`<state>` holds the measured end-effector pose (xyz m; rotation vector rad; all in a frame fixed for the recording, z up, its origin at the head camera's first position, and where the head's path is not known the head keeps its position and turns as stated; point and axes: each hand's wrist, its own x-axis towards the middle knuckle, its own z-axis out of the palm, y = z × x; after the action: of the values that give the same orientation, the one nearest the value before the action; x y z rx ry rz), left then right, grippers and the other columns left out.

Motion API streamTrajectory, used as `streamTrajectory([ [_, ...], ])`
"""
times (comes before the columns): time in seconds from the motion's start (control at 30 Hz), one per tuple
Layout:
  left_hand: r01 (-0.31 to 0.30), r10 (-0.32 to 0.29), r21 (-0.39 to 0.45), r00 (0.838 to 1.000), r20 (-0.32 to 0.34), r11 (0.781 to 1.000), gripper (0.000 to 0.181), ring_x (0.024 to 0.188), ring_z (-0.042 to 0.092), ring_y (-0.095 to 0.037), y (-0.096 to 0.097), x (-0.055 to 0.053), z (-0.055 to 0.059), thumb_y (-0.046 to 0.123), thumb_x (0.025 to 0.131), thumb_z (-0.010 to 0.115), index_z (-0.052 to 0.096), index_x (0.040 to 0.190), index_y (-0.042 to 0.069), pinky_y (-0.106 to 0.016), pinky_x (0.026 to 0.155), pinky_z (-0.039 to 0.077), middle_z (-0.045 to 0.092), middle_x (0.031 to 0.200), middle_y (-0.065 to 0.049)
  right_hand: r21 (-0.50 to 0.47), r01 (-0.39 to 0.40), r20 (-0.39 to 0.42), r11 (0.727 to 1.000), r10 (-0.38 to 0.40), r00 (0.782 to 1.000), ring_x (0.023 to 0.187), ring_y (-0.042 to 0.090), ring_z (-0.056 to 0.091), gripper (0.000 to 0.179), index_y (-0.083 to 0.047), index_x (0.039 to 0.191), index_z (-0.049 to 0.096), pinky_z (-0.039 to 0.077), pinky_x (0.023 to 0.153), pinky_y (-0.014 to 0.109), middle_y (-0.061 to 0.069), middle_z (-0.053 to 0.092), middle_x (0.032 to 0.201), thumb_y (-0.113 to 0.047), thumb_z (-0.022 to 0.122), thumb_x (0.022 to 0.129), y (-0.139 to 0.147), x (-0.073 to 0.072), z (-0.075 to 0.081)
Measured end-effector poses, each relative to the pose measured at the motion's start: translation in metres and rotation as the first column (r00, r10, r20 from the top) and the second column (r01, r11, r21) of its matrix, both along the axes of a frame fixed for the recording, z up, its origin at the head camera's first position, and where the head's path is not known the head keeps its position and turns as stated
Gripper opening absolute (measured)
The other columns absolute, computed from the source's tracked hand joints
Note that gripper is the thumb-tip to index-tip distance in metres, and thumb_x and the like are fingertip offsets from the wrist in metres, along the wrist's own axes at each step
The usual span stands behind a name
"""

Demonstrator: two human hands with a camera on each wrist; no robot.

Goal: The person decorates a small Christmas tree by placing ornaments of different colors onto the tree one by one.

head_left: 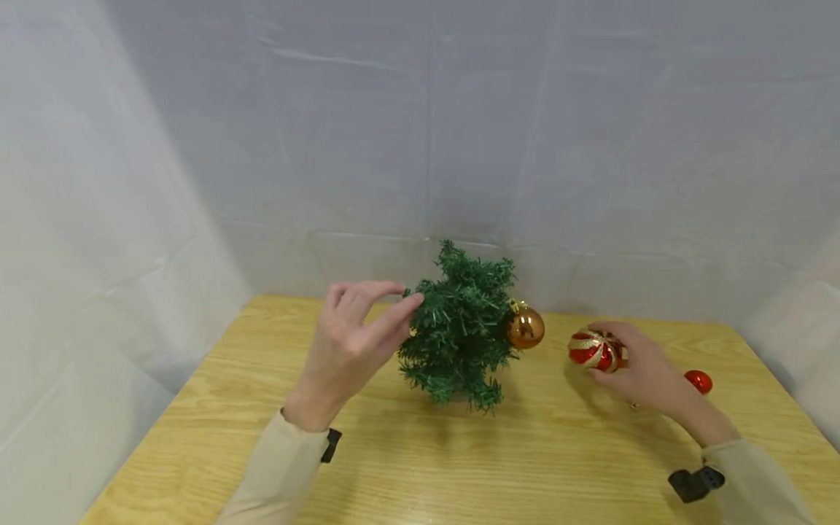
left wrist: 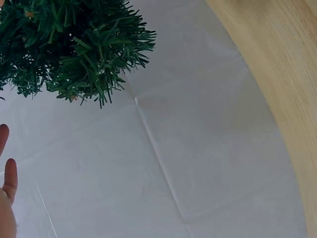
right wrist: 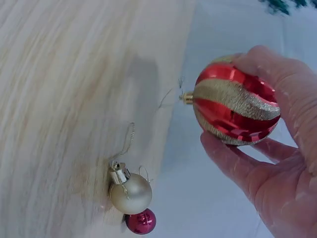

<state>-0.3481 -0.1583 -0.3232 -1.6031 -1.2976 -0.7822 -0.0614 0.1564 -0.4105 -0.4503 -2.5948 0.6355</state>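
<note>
Gripping a red-and-gold striped ball (head_left: pixel 596 350) between thumb and fingers, our right hand (head_left: pixel 646 372) hovers over the worktop (head_left: pixel 564 467), to the right of a small green tree (head_left: pixel 462 328). We see the ball's gold cap (right wrist: pixel 187 98), trailing thin wire (right wrist: pixel 181 83), facing away from the palm. Our left hand (head_left: pixel 348 350) is at the tree's left side, thumb and forefinger close together at the outer branches (head_left: pixel 429 317); we cannot tell whether they pinch a sprig. A shiny copper ball (head_left: pixel 526 328) hangs on the tree's right side. Past our right wrist lies a small glossy red ball (head_left: pixel 698 381). From the right wrist we also make out a pale gold ball (right wrist: pixel 131 194) on the worktop, with a small purplish-red ball (right wrist: pixel 141 222) just beside it; we cannot tell whether that is the red one in the head view. We wear beige sleeves (head_left: pixel 278 467), and pale sheeting (head_left: pixel 426 146) hangs behind the worktop.
</note>
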Motion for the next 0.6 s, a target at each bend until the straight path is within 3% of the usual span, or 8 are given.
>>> streamTrajectory([
  [0.03,-0.002,0.002,0.003,1.0,-0.003,1.0,0.033,0.094,0.066,-0.027,0.0,-0.001,0.0,0.009,0.079,0.082,0.077,0.112,0.01,-0.044,0.079,0.05,0.07,0.11,-0.012,-0.049,0.014,-0.005,0.999,-0.014,1.0,0.111,0.041,0.066,0.067,-0.007,0.141,0.053,0.059,0.074,0.029,0.024,0.057,0.134,-0.017,0.085,0.083,-0.002,0.003,0.002],
  [0.13,-0.025,0.025,0.023,0.999,-0.019,0.999,0.031,0.095,0.066,-0.027,0.002,-0.003,-0.001,0.011,0.081,0.081,0.076,0.112,0.012,-0.047,0.081,0.049,0.07,0.109,-0.011,-0.216,0.057,-0.02,0.975,-0.063,0.998,0.111,0.02,0.069,0.069,-0.012,0.148,0.047,0.059,0.071,0.023,0.019,0.055,0.139,-0.022,0.081,0.089,-0.008,0.015,0.006],
  [0.27,-0.042,0.045,0.063,0.998,-0.051,0.997,0.026,0.094,0.066,-0.028,0.004,-0.005,-0.002,0.017,0.087,0.077,0.076,0.113,0.014,-0.052,0.082,0.047,0.07,0.108,-0.009,-0.374,0.053,-0.087,0.926,-0.092,0.992,0.102,-0.007,0.065,0.066,-0.014,0.151,0.043,0.061,0.072,0.027,-0.001,0.052,0.138,-0.017,0.075,0.094,-0.017,0.029,0.009],
  [0.4,-0.01,0.015,0.086,0.998,-0.055,0.996,0.021,0.093,0.066,-0.029,0.006,-0.007,-0.003,0.017,0.093,0.07,0.076,0.112,0.014,-0.053,0.082,0.047,0.07,0.106,-0.009,-0.471,-0.011,-0.172,0.882,-0.079,0.982,0.105,-0.005,0.067,0.062,-0.011,0.152,0.041,0.062,0.074,0.029,-0.014,0.048,0.135,-0.007,0.068,0.097,-0.028,0.04,0.012],
  [0.6,0.041,-0.038,0.088,0.999,-0.038,0.995,0.019,0.092,0.065,-0.028,0.009,-0.01,-0.004,0.018,0.098,0.064,0.077,0.111,0.015,-0.053,0.082,0.046,0.069,0.105,-0.008,-0.612,-0.126,-0.304,0.78,-0.085,0.949,0.11,-0.001,0.069,0.06,-0.011,0.152,0.043,0.062,0.076,0.026,-0.009,0.049,0.136,0.006,0.06,0.097,-0.047,0.052,0.02],
])
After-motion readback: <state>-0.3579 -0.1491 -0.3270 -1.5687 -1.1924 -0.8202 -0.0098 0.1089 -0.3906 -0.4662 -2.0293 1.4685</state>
